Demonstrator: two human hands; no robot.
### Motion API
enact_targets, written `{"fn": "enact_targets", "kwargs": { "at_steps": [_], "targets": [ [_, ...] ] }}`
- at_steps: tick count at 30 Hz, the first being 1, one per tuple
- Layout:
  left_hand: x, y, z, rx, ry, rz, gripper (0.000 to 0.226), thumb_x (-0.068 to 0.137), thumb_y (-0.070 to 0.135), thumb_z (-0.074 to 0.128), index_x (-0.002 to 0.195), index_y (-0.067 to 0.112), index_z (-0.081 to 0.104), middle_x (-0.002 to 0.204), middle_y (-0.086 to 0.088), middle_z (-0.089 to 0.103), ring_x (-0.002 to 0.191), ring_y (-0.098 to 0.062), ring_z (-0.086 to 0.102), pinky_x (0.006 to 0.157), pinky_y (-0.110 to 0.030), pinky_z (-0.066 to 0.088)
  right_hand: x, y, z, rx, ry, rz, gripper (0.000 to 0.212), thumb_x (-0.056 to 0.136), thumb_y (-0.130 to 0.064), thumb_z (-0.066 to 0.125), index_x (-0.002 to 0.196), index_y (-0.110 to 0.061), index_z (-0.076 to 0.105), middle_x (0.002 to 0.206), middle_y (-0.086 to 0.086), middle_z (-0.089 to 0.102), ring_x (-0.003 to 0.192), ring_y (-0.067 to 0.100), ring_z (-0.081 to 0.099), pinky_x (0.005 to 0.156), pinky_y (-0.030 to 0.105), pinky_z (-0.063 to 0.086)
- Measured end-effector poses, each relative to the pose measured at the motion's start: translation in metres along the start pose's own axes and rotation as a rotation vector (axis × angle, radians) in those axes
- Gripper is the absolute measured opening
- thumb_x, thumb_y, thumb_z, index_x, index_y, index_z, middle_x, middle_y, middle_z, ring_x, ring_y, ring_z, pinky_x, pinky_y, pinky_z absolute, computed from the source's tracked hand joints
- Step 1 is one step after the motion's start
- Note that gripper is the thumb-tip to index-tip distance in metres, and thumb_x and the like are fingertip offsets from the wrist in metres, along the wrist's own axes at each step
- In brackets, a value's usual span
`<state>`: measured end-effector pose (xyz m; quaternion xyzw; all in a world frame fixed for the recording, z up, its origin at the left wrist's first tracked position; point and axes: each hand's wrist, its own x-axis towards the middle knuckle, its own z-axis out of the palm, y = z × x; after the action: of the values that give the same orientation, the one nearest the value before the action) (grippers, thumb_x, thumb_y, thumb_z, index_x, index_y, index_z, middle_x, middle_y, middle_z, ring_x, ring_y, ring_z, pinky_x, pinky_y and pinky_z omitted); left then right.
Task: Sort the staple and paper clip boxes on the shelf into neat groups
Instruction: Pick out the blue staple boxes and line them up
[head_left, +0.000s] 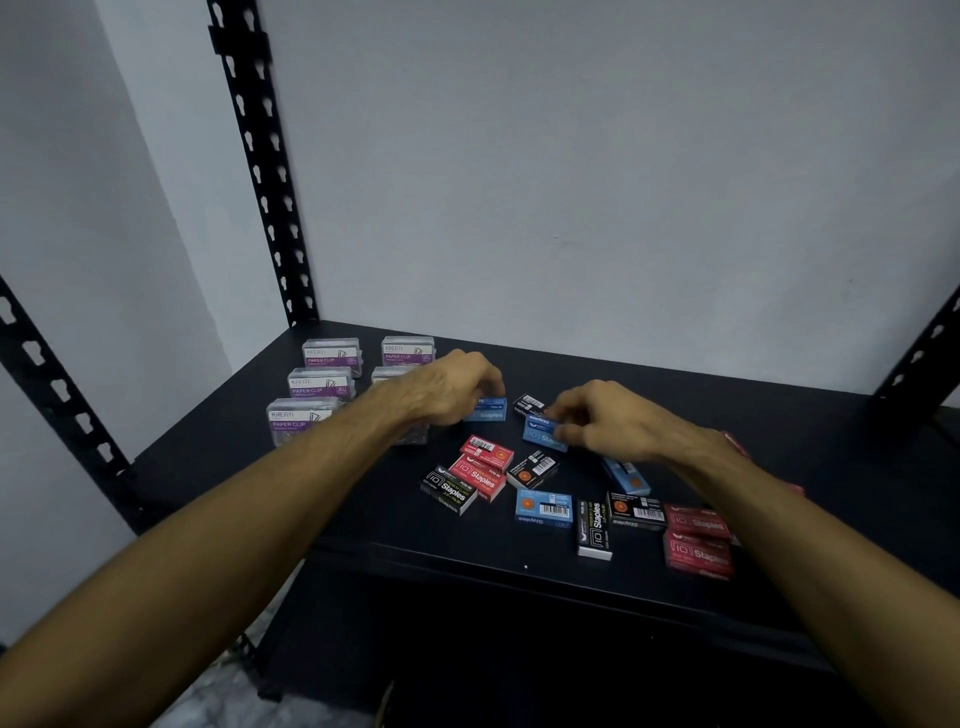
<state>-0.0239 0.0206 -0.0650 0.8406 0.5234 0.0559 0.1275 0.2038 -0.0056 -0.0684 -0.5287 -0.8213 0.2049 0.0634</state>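
- While both hands work mid-shelf, the left hand (457, 389) curls its fingers over a blue staple box (485, 410) lying flat.
- Just beside it, the right hand (608, 421) pinches a second blue staple box (543, 434), tilted.
- Red, black and blue staple boxes (543, 508) lie scattered nearer the front edge.
- Clear paper clip boxes (332, 356) stand in rows at the back left.
- All rest on the black shelf (779, 415).

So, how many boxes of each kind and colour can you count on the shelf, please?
paper clip boxes: 6 (2 partly hidden)
blue staple boxes: 4
red staple boxes: 4 (something red at the far right is too hidden to count)
black staple boxes: 5
Total: 19
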Motion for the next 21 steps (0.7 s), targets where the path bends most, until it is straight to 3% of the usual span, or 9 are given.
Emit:
{"fn": "enact_targets", "kwargs": {
  "at_steps": [6,11,15,21],
  "targets": [
    [-0.001,0.005,-0.003,0.026,-0.063,-0.034,0.040,0.094,0.014,0.061,0.133,0.016,0.057,0.133,-0.005,0.061,0.119,-0.020,0.059,0.096,-0.030,0.047,-0.001,0.001,0.003,-0.010,0.001,-0.002,0.019,0.093,-0.028,0.064,0.112,-0.027,0.066,0.094,-0.013,0.064,0.085,0.005,0.059,0.073,0.024,0.048],
    [0.001,0.006,0.001,0.054,-0.040,-0.026,0.035,0.094,0.014,0.062,0.129,0.017,0.059,0.131,-0.005,0.062,0.117,-0.020,0.059,0.095,-0.031,0.047,-0.002,-0.002,0.009,-0.095,0.026,-0.024,0.019,0.092,-0.028,0.064,0.111,-0.028,0.066,0.109,-0.009,0.066,0.093,0.007,0.060,0.085,0.032,0.053],
    [0.001,0.009,-0.004,0.052,-0.010,0.002,0.033,0.093,0.015,0.063,0.126,0.019,0.062,0.127,-0.002,0.065,0.113,-0.018,0.061,0.095,-0.032,0.049,-0.014,-0.001,0.003,-0.079,0.099,-0.042,0.023,0.093,-0.021,0.062,0.115,-0.026,0.067,0.107,-0.014,0.063,0.094,0.006,0.058,0.082,0.026,0.047],
    [0.008,0.039,-0.013,-0.066,0.020,0.046,0.029,0.092,0.014,0.064,0.120,0.020,0.066,0.119,0.002,0.067,0.102,-0.012,0.061,0.087,-0.027,0.049,-0.040,0.014,-0.018,-0.133,0.202,-0.016,0.024,0.093,-0.018,0.058,0.115,-0.018,0.066,0.111,-0.002,0.063,0.096,0.014,0.059,0.087,0.036,0.051]
  ]
}}
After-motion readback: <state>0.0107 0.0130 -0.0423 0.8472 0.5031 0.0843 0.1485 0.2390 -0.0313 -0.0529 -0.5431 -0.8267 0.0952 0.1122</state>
